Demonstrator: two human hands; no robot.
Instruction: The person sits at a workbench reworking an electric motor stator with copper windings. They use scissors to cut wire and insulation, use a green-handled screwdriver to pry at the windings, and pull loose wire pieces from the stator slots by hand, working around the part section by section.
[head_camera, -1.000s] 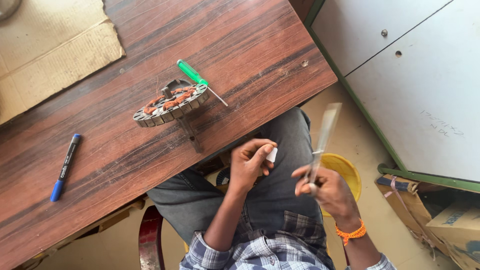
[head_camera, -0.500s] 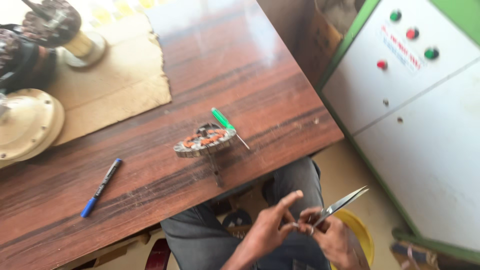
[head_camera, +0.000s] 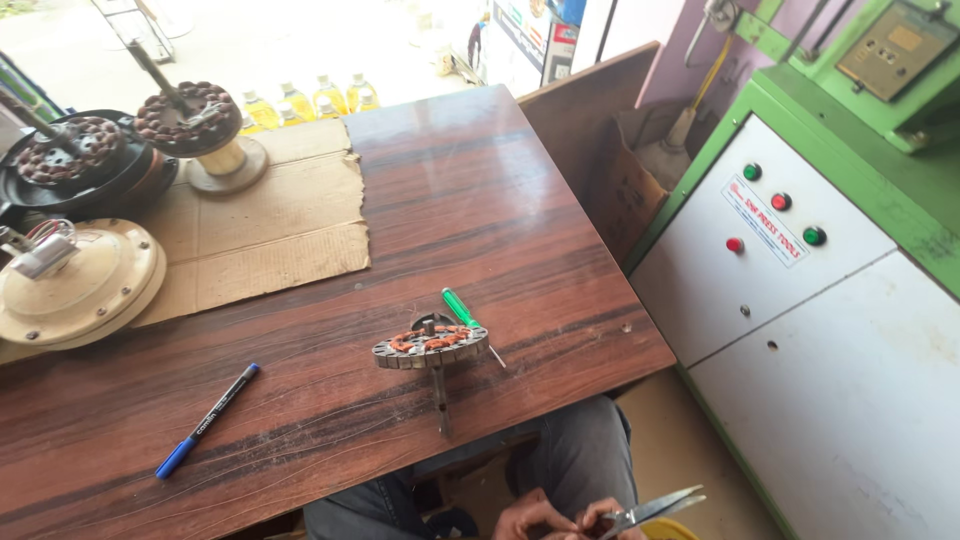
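Both hands low at the bottom edge of the view, over the lap and below the table (head_camera: 560, 230) edge. Right hand (head_camera: 607, 518) closed on the handle end of a pair of scissors (head_camera: 655, 507), blades slightly parted and pointing up and away to the right. Left hand (head_camera: 527, 518) curled just beside the right, fingertips meeting it near the scissor pivot; too little in view to tell whether anything is pinched there. Scissors judged stiff, light, metal, sharp along the inner edges and at the tips: hold by the handle loops only, keep fingers clear of the blades. Ahead of the hands, near the table edge, a round wound motor core (head_camera: 431, 346) on a short shaft, copper coils in the slots; probably dense for its size, windings easily nicked, best gripped by the outer steel rim. Touching its far side, a green-handled screwdriver (head_camera: 463, 310). Further left of the hands, a blue-capped pen (head_camera: 207, 420) lying flat. Far left, a sheet of cardboard (head_camera: 280, 225) carrying a cream round motor housing (head_camera: 80, 285) and two more wound cores on stands. To the right of the hands, a white cabinet (head_camera: 830, 370) with green frame: a slanted white rectangular label with red lettering, ringed by two green and two red round buttons. Beyond the table, yellow-filled bottles (head_camera: 300, 98) in a row.
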